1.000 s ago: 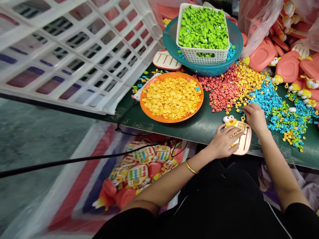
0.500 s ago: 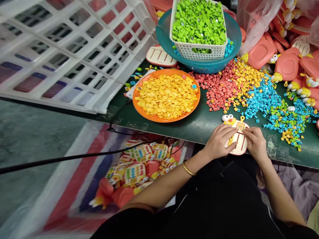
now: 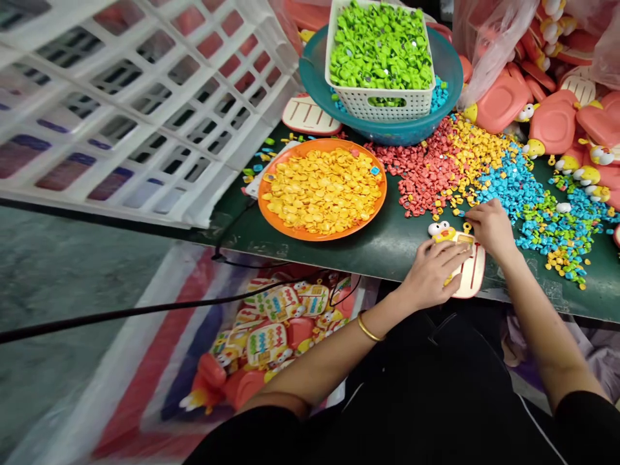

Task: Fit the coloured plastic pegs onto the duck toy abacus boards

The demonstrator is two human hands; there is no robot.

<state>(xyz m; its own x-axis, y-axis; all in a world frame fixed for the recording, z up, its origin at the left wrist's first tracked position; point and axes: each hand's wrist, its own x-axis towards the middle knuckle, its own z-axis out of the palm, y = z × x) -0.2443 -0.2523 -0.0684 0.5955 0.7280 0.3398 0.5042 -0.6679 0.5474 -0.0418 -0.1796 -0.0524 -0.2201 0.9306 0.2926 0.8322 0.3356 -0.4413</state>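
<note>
- Two hands are seen at the near edge of the green bench (image 3: 387, 248), both at a cream duck toy panel (image 3: 473, 274) laid flat right at that edge.
- Left hand (image 3: 431, 271) is laid palm-down over the panel's left half, fingers loosely spread and pressed onto it. A gold bangle (image 3: 368, 329) is worn on that wrist.
- Right hand (image 3: 491, 226) is set at 12 o'clock of the panel, fingers curled down where the loose blue pieces (image 3: 508, 184) begin. Whether anything is pinched can't be told.
- Red pieces (image 3: 421, 174) and yellow pieces (image 3: 477, 152) are heaped at 11 and 12 o'clock of the hands.
- An orange plate (image 3: 264, 206) heaped with yellow discs (image 3: 324, 187) is found at 10 o'clock of the panel.
- Farther back, a white basket (image 3: 382, 103) of green pieces (image 3: 380, 45) is sat in a teal bowl (image 3: 314, 84).
- Pink toy shells (image 3: 557, 123) are piled at 2 o'clock, and a white crate (image 3: 145, 97) is tilted at 10 o'clock.
- Finished toys (image 3: 271, 323) are piled below the bench at 8 o'clock.
</note>
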